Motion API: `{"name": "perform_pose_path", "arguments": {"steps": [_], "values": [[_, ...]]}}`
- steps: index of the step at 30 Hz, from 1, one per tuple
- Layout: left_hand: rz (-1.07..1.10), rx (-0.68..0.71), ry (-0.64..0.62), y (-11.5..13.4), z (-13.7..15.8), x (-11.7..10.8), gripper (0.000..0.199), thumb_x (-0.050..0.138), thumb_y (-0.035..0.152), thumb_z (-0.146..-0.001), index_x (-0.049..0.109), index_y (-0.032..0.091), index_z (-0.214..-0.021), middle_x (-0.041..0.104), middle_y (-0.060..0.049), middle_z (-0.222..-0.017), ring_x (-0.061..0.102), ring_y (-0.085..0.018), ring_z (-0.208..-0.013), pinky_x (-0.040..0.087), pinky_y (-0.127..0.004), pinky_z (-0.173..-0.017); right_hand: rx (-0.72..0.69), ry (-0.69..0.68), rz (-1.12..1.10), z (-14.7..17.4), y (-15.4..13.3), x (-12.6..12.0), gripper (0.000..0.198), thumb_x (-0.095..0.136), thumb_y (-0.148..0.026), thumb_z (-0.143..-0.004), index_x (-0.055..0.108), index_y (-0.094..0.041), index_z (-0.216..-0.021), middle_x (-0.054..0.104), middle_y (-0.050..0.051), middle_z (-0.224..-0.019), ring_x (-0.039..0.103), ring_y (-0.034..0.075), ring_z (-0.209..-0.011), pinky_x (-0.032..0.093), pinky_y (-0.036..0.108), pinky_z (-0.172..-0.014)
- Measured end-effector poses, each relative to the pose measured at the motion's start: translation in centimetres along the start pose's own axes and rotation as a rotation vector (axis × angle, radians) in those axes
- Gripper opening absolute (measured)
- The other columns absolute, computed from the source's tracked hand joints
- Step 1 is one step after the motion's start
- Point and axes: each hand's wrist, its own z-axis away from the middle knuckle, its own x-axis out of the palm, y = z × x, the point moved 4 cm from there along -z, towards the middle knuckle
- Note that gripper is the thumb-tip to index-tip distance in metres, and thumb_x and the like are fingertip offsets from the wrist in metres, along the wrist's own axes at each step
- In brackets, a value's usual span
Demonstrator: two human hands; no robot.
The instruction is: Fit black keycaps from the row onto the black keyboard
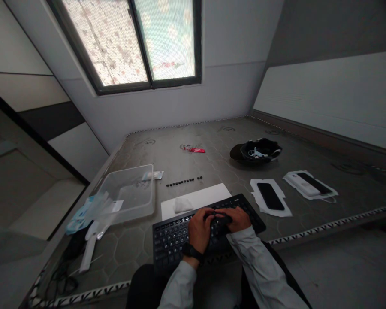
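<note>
A black keyboard (pixel 170 244) lies tilted across my lap and the near edge of the covered surface. Over its right half my two hands meet, fingertips together. My left hand (pixel 199 227), with a black watch on the wrist, has its fingers curled and pinched. My right hand (pixel 238 218) is also closed, beside a small dark item at the fingertips that I cannot make out. Beyond the keyboard is a white sheet (pixel 212 193) with a crumpled white cloth or tissue (pixel 182 205) on it. Farther off, several small black keycaps (pixel 180 182) form a row.
A clear plastic bin (pixel 131 193) stands left, beside a light-blue plastic wrapper (pixel 80 216) and dark cables (pixel 62 274). A red packet (pixel 196 150) lies farther back. To the right are a black cap (pixel 257 151), a phone (pixel 270 196) on white paper and a white power bank (pixel 305 184).
</note>
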Motion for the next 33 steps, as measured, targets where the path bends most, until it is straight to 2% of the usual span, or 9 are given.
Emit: {"name": "perform_pose_path", "arguments": {"steps": [7, 15, 25, 33], "values": [[-0.012, -0.011, 0.006, -0.22, 0.06, 0.03, 0.02, 0.056, 0.015, -0.086, 0.068, 0.023, -0.099, 0.071, -0.001, -0.097, 0.065, -0.018, -0.091, 0.05, -0.033, -0.084, -0.029, 0.037, -0.021, -0.21, -0.27, -0.41, 0.021, 0.054, -0.031, -0.094, 0.075, -0.028, -0.092, 0.078, -0.003, -0.087, 0.072, 0.012, -0.075, 0.039, 0.027, -0.065], [-0.023, -0.02, 0.002, -0.49, 0.02, 0.23, 0.018, 0.055, 0.016, -0.086, 0.068, 0.022, -0.097, 0.071, -0.002, -0.097, 0.066, -0.018, -0.093, 0.05, -0.033, -0.085, -0.006, -0.027, 0.013, 0.02, -0.01, -0.08, 0.02, 0.054, -0.029, -0.092, 0.074, -0.028, -0.095, 0.077, -0.002, -0.09, 0.071, 0.014, -0.077, 0.039, 0.028, -0.068], [-0.017, -0.033, -0.006, -0.47, 0.03, 0.11, 0.018, 0.055, 0.016, -0.087, 0.068, 0.023, -0.098, 0.073, -0.001, -0.097, 0.067, -0.018, -0.092, 0.05, -0.032, -0.085, 0.005, 0.016, 0.005, -0.08, -0.14, 0.02, 0.026, 0.05, -0.034, -0.096, 0.075, -0.027, -0.091, 0.078, 0.0, -0.086, 0.071, 0.016, -0.073, 0.038, 0.028, -0.068], [-0.019, -0.051, -0.005, -0.51, 0.11, 0.07, 0.018, 0.055, 0.017, -0.087, 0.068, 0.024, -0.099, 0.072, -0.001, -0.097, 0.067, -0.019, -0.092, 0.05, -0.033, -0.085, 0.025, -0.011, -0.011, -0.03, -0.06, 0.13, 0.024, 0.053, -0.033, -0.094, 0.075, -0.027, -0.092, 0.078, -0.001, -0.088, 0.072, 0.015, -0.076, 0.04, 0.028, -0.069]]}}
